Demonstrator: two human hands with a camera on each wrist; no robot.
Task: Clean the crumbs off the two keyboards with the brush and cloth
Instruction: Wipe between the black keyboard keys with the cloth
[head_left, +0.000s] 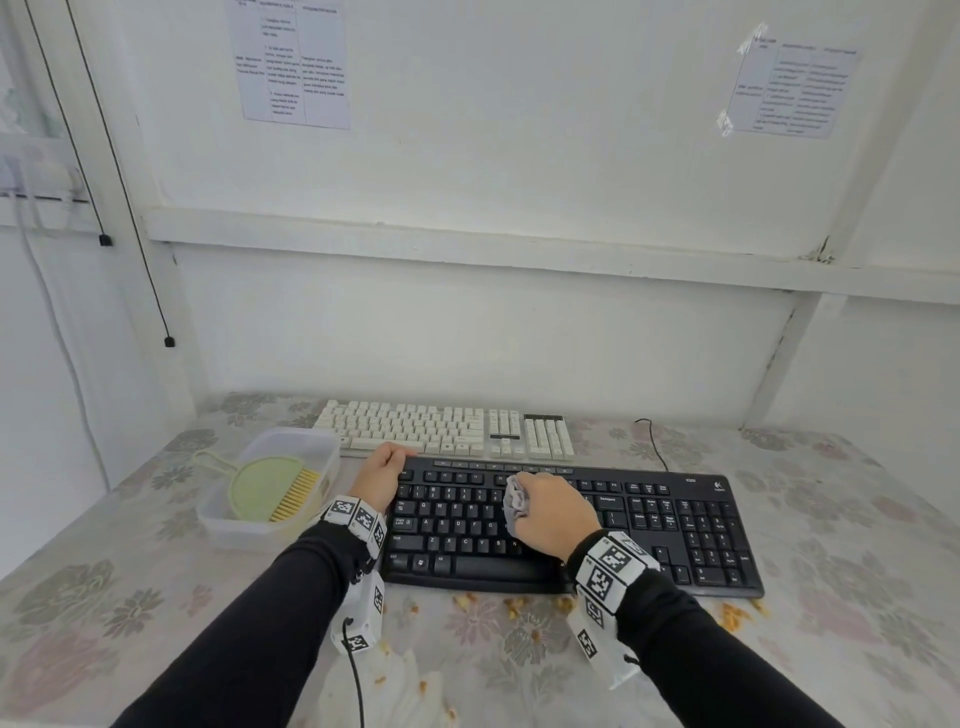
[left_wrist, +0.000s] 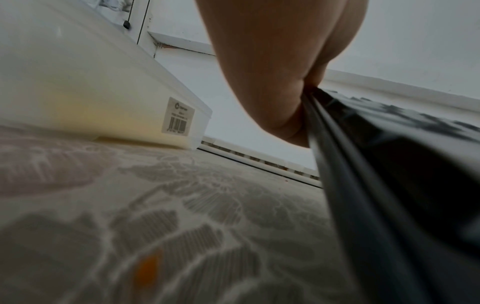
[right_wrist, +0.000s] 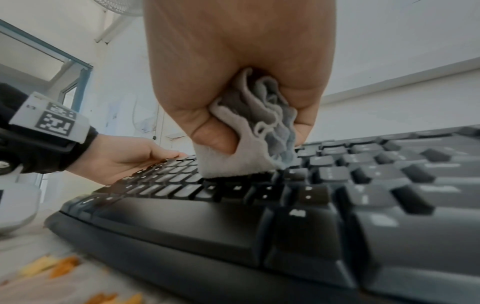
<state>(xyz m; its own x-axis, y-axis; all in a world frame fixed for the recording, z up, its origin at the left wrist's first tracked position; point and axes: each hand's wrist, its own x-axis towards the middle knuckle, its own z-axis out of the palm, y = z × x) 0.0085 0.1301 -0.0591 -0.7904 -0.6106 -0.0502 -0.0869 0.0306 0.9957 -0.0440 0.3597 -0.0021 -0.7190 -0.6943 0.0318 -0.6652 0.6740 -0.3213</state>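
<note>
Black keyboard flat on the flowery tablecloth, close to the front edge. Grey cloth bunched up and pressed down on the letter keys in the middle. Right hand curled tight around the cloth, thumb and fingers squeezing it. Left hand at the far left corner of the black keyboard, fingers bent over its edge and holding it. White keyboard just behind the black one, nearer the wall, almost touching it. Clear plastic tub to the left, just beside the left hand. Green brush with yellow bristles lying inside the tub. Orange crumbs on the tablecloth along the front edge of the black keyboard, more near its right corner. Crumpled white plastic at the very front, between the two black sleeves. Black cable curling on the tablecloth behind the black keyboard. Two printed papers stuck on the white wall above.
</note>
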